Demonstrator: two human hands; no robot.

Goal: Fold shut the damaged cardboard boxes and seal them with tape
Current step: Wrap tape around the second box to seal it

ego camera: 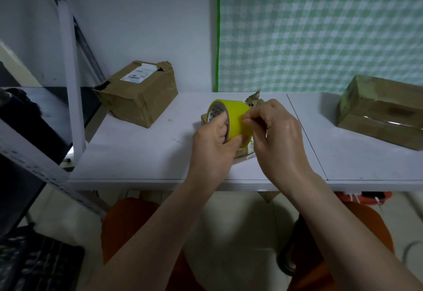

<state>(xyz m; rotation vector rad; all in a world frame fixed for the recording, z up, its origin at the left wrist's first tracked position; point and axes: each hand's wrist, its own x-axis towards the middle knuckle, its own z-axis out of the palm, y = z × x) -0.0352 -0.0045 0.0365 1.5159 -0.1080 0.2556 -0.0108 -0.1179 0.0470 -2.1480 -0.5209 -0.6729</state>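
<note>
Yellow tape roll (231,121) up off the white table (142,158), held on edge over a small torn box (248,107) that is mostly hidden behind the hands. The left hand (214,146) grips the roll, fingers curled into its core and thumb across the outer band. The right hand (274,130) is at the roll's face, thumb and fingertips pinched together on the tape surface (whether a loose end is caught there, I cannot tell). Only a ragged cardboard flap pokes up behind the roll.

Off to the left, near the wall, sits a battered box with a shipping label (137,91), well apart. Far right, a taped brown box (380,109) at the table's edge. Green checked curtain (320,29) hangs behind.
</note>
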